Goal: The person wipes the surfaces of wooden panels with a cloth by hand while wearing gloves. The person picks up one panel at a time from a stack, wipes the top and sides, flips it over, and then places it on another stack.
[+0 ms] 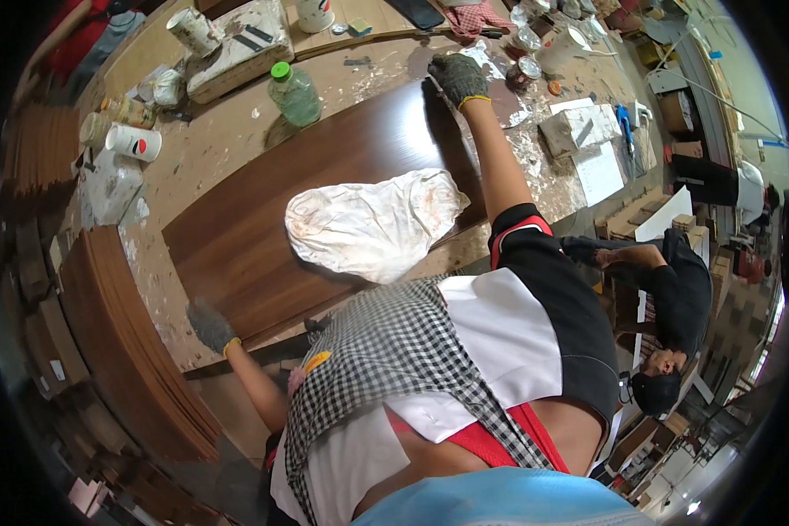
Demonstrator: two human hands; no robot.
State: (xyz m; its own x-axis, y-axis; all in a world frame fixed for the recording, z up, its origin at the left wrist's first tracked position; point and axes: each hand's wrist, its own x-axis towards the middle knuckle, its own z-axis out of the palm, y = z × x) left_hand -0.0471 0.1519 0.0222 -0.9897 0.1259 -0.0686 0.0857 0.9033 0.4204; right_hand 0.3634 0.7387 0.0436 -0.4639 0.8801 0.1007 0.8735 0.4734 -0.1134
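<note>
A glossy dark brown wooden panel point(237, 210) lies slantwise on the workbench in front of me. On it rests a crumpled, stained white cloth point(368, 223), which neither hand touches. My right hand point(458, 81), in a dark grey glove with a yellow cuff, is stretched out to the panel's far right corner, its fingers bent round the edge. At the near left corner is my left hand point(210, 328) in a matching glove; motion blurs its fingers, so its grip on the panel is unclear.
Beyond the panel stand a green-capped bottle point(294, 95) and a paint-spattered block point(241, 53). Cups and jars, including a white cup point(134, 142), line the left side. Stacked brown boards point(123, 342) flank the bench. Another person point(675, 298) works at the right.
</note>
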